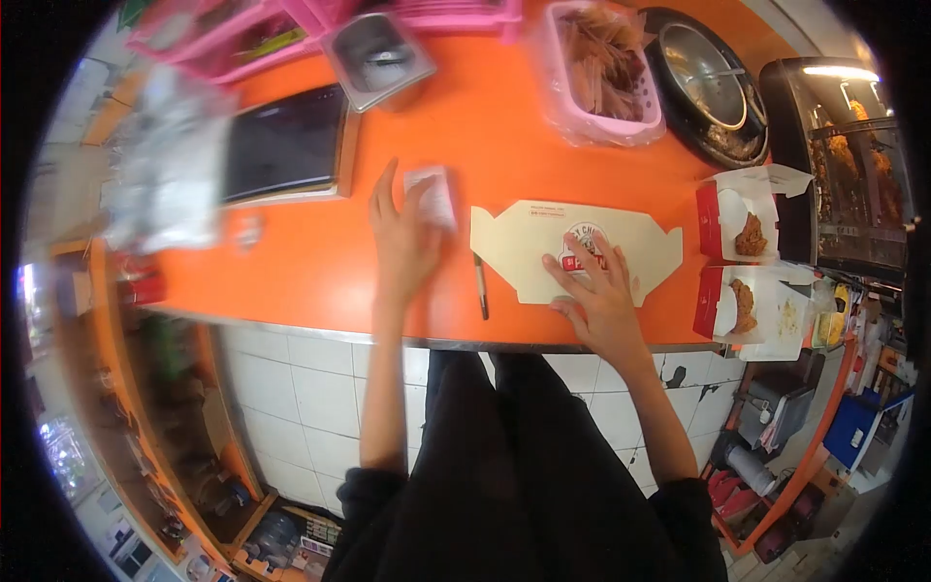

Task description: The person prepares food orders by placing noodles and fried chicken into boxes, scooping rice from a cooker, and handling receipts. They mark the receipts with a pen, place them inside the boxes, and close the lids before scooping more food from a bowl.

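Observation:
On the orange table (320, 262), my right hand (599, 286) rests with spread fingers on a flat cream cardboard sheet (514, 254) bearing a printed logo. My left hand (402, 238) has its fingers apart, beside a small white printed paper (433, 197); the fingertips on that side are near or over its edge. A pen (481, 288) lies between the hands, close to the cardboard's left corner. To the right stand two open red and white boxes (707, 225), each with a piece of fried chicken (750, 236) inside.
Behind are a tablet (283, 141), a metal container (376, 60), a pink basket (621, 121) of packets and a dark round pan (669, 97). Clear plastic bags (175, 165) lie at the left. A lit display case (849, 175) stands at the right.

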Tool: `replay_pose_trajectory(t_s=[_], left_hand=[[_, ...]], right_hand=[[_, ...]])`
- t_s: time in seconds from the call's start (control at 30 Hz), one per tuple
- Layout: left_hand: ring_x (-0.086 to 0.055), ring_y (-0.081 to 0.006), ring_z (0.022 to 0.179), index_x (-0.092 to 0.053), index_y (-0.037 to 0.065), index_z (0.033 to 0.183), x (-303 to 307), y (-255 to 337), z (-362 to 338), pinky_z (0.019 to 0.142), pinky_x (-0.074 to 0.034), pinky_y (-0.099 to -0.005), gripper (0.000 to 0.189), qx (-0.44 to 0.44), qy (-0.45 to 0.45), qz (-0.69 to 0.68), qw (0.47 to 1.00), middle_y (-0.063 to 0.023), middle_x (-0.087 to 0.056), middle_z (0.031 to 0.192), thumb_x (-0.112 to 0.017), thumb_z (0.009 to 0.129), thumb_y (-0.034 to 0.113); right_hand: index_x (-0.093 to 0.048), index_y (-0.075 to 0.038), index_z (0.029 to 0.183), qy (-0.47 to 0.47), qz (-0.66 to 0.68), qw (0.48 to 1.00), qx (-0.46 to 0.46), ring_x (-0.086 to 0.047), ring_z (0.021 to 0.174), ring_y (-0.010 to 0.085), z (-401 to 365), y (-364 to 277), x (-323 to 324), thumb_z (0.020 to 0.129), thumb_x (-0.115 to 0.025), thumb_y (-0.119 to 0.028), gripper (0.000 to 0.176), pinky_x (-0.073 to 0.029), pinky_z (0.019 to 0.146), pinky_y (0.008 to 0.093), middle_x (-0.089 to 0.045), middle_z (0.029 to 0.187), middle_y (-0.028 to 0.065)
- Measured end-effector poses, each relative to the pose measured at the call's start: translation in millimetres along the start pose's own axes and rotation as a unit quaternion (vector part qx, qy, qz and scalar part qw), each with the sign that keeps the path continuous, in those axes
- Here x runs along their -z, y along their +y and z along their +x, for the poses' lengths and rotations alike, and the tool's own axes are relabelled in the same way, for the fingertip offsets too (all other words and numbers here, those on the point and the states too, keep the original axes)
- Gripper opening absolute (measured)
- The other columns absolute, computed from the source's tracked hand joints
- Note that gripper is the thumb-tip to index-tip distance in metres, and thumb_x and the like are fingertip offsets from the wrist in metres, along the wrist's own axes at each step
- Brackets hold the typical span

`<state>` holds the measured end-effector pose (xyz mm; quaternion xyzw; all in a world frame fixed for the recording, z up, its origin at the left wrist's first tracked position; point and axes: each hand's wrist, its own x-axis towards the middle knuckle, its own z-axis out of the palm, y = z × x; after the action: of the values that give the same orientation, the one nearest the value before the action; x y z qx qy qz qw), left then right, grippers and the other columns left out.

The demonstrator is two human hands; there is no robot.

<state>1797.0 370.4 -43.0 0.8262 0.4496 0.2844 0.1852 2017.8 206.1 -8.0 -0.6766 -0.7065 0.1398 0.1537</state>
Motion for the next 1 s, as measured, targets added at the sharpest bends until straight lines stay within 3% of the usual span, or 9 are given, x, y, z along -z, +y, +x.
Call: replay_pose_trajectory(t_s=[0.07, 0.23, 0.33, 0.4, 0.43, 0.53, 0.57, 0.77, 1.0], left_hand=[[-0.028, -0.0402, 0.129, -0.047, 0.012, 0.13, -9, 39, -12, 0.103, -0.031, -0.048, 0.058, 0.031, 0.072, 0.039, 0.996, -0.0204, -0.028, 0.142, -0.058, 0.074, 0.001], [-0.027, -0.0455, 0.129, -0.03, -0.009, 0.134, -63, 122, -38, 0.106, -0.026, -0.0489, 0.062, 0.063, -0.027, 0.0, 0.998, -0.0297, -0.025, 0.14, -0.059, 0.085, 0.017], [-0.021, -0.0485, 0.131, -0.019, -0.016, 0.134, -85, 129, -44, 0.108, -0.022, -0.05, 0.075, 0.133, -0.009, 0.044, 0.99, -0.0357, -0.019, 0.14, -0.06, 0.086, 0.024], [-0.015, -0.0499, 0.133, -0.011, -0.019, 0.135, -87, 130, -43, 0.109, -0.02, -0.0508, 0.084, 0.155, -0.012, 0.024, 0.988, -0.0383, -0.014, 0.141, -0.061, 0.085, 0.025], [-0.032, -0.0489, 0.126, -0.014, -0.018, 0.134, -85, 129, -41, 0.104, -0.029, -0.0479, 0.076, 0.127, 0.039, 0.005, 0.991, -0.0392, -0.03, 0.132, -0.059, 0.088, 0.023], [-0.052, -0.0425, 0.11, -0.015, -0.016, 0.134, -68, 123, -38, 0.091, -0.043, -0.0435, 0.069, 0.223, -0.083, -0.305, 0.922, -0.0363, -0.046, 0.121, -0.057, 0.088, 0.012], [-0.061, -0.0397, 0.09, -0.025, -0.01, 0.134, -74, 115, -39, 0.077, -0.048, -0.0424, 0.056, 0.187, -0.056, -0.282, 0.939, -0.0299, -0.059, 0.102, -0.051, 0.091, 0.014], [-0.065, -0.0313, 0.076, -0.059, -0.002, 0.109, -46, 86, -16, 0.07, -0.048, -0.0384, 0.038, 0.199, -0.133, -0.252, 0.937, -0.0188, -0.065, 0.079, -0.045, 0.094, 0.03], [-0.065, -0.0174, 0.076, -0.062, -0.013, 0.094, -36, 54, 24, 0.068, -0.052, -0.0289, 0.053, 0.249, -0.315, -0.367, 0.839, -0.0131, -0.064, 0.078, -0.049, 0.093, 0.039]], right_hand=[[-0.053, -0.022, 0.128, 0.002, 0.017, 1.0, -0.018, -0.03, 0.128, 0.0358, 4, -2, 3, 0.08, -0.064, -0.023, 0.049, -0.022, 0.106, 0.0532, -0.039, 0.14, 0.0081], [-0.042, -0.005, 0.134, 0.131, 0.192, 0.957, -0.175, -0.028, 0.128, 0.0412, 10, 11, -12, 0.085, -0.054, -0.014, 0.051, -0.021, 0.107, 0.0527, -0.033, 0.14, 0.0224], [-0.029, 0.008, 0.135, 0.148, -0.175, 0.929, -0.289, -0.027, 0.13, 0.0444, 7, 21, -11, 0.087, -0.051, -0.012, 0.057, -0.023, 0.107, 0.0507, -0.027, 0.141, 0.0293], [-0.023, 0.01, 0.136, 0.146, -0.073, 0.944, -0.287, -0.028, 0.131, 0.0429, 3, 35, -19, 0.09, -0.045, -0.011, 0.056, -0.026, 0.107, 0.0446, -0.027, 0.142, 0.0285], [-0.026, 0.009, 0.136, 0.164, -0.01, 0.942, -0.293, -0.03, 0.13, 0.0415, 2, 36, -20, 0.091, -0.044, -0.012, 0.053, -0.027, 0.106, 0.043, -0.029, 0.141, 0.0282], [-0.034, 0.005, 0.135, 0.114, 0.174, 0.908, -0.363, -0.045, 0.119, 0.0339, 3, 43, -4, 0.093, -0.045, -0.014, 0.047, -0.037, 0.096, 0.0388, -0.045, 0.13, 0.0232], [-0.037, 0.004, 0.134, 0.082, 0.234, 0.887, -0.39, -0.051, 0.114, 0.0308, 4, 46, 4, 0.093, -0.046, -0.014, 0.045, -0.041, 0.091, 0.0374, -0.052, 0.124, 0.0209], [-0.053, 0.0, 0.117, 0.152, 0.607, 0.732, -0.271, -0.056, 0.087, 0.0088, -19, 94, -5, 0.092, -0.054, -0.018, 0.03, -0.045, 0.071, 0.0244, -0.057, 0.097, 0.0022], [-0.052, 0.0, 0.114, 0.029, 0.594, 0.72, -0.357, -0.057, 0.089, 0.0116, -10, 116, 36, 0.087, -0.062, -0.028, 0.04, -0.047, 0.075, 0.0253, -0.058, 0.102, 0.0051]])
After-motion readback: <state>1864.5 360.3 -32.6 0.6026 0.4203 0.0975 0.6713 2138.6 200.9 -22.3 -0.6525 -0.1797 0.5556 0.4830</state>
